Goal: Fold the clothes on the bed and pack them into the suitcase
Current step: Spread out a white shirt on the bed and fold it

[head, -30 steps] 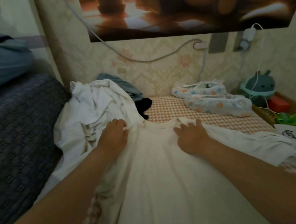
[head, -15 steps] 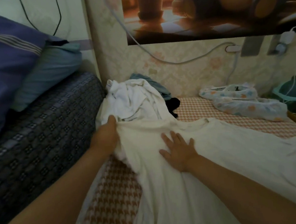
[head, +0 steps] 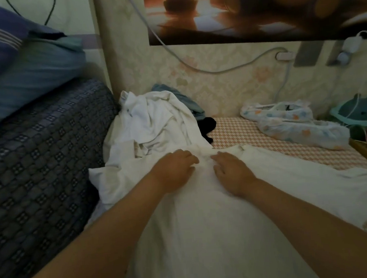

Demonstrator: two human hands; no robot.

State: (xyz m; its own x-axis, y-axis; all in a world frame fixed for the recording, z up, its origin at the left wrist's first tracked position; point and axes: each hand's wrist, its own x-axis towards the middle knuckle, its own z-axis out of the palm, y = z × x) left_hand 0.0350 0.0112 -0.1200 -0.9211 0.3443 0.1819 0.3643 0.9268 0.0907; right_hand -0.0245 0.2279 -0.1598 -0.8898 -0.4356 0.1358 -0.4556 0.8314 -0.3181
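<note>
A white T-shirt (head: 206, 224) lies spread flat on the bed, its neck end away from me. My left hand (head: 174, 170) rests palm down on the cloth near the collar, fingers relaxed. My right hand (head: 232, 170) lies flat beside it, a little to the right, fingers spread on the shirt. Behind them sits a heap of crumpled white clothes (head: 153, 123), with a blue garment (head: 179, 98) and a black one (head: 209, 126) at its back. No suitcase is in view.
A dark patterned blanket (head: 38, 159) rises at the left with blue pillows (head: 21, 69) on top. The checked bedsheet (head: 265, 144) shows at the right, where printed cloth bundles (head: 296, 124), a teal plush toy (head: 363, 109) and small toys lie. A cable hangs along the wall.
My left hand let go of the shirt's left edge and moved right onto the collar area. My right hand slid up beside it. The left sleeve now lies spread out.
</note>
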